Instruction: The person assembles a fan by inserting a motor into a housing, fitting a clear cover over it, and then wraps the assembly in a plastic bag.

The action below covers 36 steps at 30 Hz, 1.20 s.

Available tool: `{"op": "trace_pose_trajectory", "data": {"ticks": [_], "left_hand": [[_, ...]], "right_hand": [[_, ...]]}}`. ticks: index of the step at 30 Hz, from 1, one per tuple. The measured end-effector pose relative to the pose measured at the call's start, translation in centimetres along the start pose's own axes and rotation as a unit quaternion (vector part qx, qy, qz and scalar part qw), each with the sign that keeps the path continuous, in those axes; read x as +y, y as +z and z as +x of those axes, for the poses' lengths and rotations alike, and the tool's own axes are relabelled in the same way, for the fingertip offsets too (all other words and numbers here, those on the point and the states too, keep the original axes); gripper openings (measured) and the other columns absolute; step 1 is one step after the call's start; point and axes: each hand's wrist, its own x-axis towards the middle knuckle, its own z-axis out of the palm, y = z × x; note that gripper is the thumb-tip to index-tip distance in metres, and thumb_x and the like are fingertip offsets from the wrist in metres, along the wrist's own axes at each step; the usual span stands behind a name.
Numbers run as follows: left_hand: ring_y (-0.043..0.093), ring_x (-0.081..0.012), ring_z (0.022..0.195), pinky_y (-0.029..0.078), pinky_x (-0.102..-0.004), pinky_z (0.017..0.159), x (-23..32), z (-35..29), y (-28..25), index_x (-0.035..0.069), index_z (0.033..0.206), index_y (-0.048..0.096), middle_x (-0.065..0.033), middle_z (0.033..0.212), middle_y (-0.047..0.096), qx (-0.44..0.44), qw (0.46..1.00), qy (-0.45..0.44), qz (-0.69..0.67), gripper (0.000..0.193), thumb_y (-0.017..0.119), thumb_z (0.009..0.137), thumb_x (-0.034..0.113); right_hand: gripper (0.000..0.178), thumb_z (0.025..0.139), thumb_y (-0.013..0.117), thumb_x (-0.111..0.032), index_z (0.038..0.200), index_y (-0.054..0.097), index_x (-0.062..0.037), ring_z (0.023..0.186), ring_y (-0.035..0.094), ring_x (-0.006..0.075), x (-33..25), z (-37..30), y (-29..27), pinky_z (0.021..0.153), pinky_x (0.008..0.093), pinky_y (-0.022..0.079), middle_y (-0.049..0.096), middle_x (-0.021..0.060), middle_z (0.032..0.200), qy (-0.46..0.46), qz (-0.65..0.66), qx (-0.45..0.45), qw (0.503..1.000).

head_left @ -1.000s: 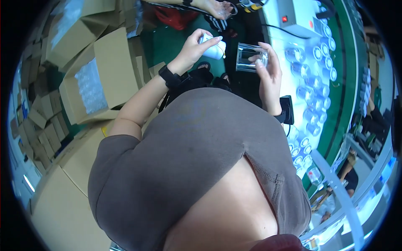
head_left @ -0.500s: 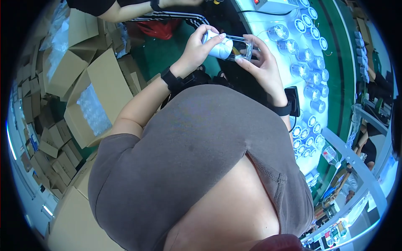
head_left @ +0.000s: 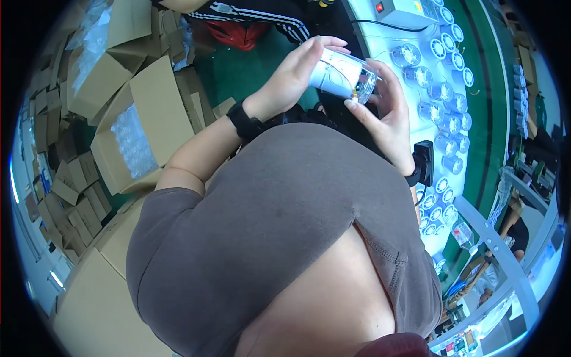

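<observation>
- Left hand [head_left: 297, 71]: half closed, curled round the closed end of a white cylinder [head_left: 334, 74], with fingers over the top.
- Right hand [head_left: 389, 107]: fingers and thumb part-spread about the rim of a clear cup [head_left: 369, 82], thumb low, index high; palm free.
- The pair lies on its side between the hands, above the person's lap. White body sits at least partly within the clear cup; exact depth cannot be told.
- Thin wire along the white side, ending in a small yellowish fitting [head_left: 355, 95] just beside the right thumb.
- Handling, my judgement: keep both parts on one axis, press evenly, no twisting. Hold the wire and fitting clear of the rim so nothing pinches. Light fingertips on the clear wall; it looks rigid and easily smudged.
- Against half a second ago: the white cylinder then stands at the cup's mouth with most of the clear wall bare; now it reaches much further in. The wire and fitting show more plainly, and the left hand has come closer to the right.
- Right of the hands: pale bench [head_left: 378, 43] with many similar clear cups [head_left: 441, 91] and a grey box with a red switch [head_left: 410, 11].
- Left: open carton [head_left: 162, 101] with bubble wrap [head_left: 134, 146] inside.
- Beyond: red bag [head_left: 239, 35] near a co-worker's striped trouser leg [head_left: 256, 13].
</observation>
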Motion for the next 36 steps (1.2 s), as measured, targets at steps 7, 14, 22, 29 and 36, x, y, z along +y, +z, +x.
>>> {"op": "trace_pose_trajectory", "data": {"ticks": [7,14,22,29,36], "left_hand": [[0.047,-0.022,0.106,0.04,-0.0307,0.087,1.2,-0.6,0.2,0.005,0.116,0.039,-0.0133,0.113,0.047,-0.028,0.968,0.112,0.222,0.055,0.018,0.088,0.047],[0.048,-0.0223,0.105,0.039,-0.0301,0.087,0.9,-0.6,0.1,0.004,0.113,0.042,-0.0135,0.112,0.048,-0.019,0.967,0.144,0.208,0.052,0.016,0.089,0.042],[0.043,-0.0237,0.11,0.035,-0.0311,0.092,1.0,-0.8,0.6,0.005,0.114,0.042,-0.0135,0.118,0.044,-0.032,0.966,0.143,0.214,0.046,0.014,0.091,0.033],[0.037,-0.0249,0.113,0.027,-0.0317,0.095,-1.6,0.9,0.6,0.0,0.114,0.043,-0.0168,0.121,0.039,-0.075,0.97,0.123,0.197,0.046,0.017,0.09,0.03],[0.033,-0.0272,0.117,0.028,-0.0374,0.095,-6.9,4.6,5.8,0.002,0.124,0.03,-0.0182,0.127,0.031,-0.126,0.956,-0.265,0.016,0.052,0.018,0.09,0.039]], "right_hand": [[0.061,0.067,0.067,-0.006,0.12,0.036,-0.0009,0.104,0.046,0.0209,-0.1,0.1,0.9,0.09,0.0322,0.035,0.045,0.0127,0.112,0.005,0.063,-0.013,0.998],[0.061,0.066,0.068,-0.005,0.119,0.037,0.0,0.104,0.046,0.0206,-0.3,0.0,1.0,0.089,0.0311,0.037,0.046,0.0131,0.111,-0.017,0.012,-0.022,1.0],[0.059,0.066,0.069,-0.006,0.118,0.04,0.0008,0.1,0.049,0.02,-0.1,-0.5,1.4,0.083,0.0297,0.042,0.046,0.0135,0.113,-0.083,-0.071,-0.008,0.994],[0.059,0.065,0.071,-0.012,0.117,0.043,-0.0017,0.089,0.052,0.0156,1.4,-1.2,0.2,0.07,0.0246,0.046,0.05,0.0125,0.11,-0.098,-0.083,0.042,0.991],[0.056,0.065,0.07,-0.014,0.115,0.046,-0.0075,0.074,0.05,0.0131,4.5,-8.4,-4.9,0.061,0.022,0.043,0.055,0.0062,0.096,0.17,-0.002,0.202,0.964]]}}
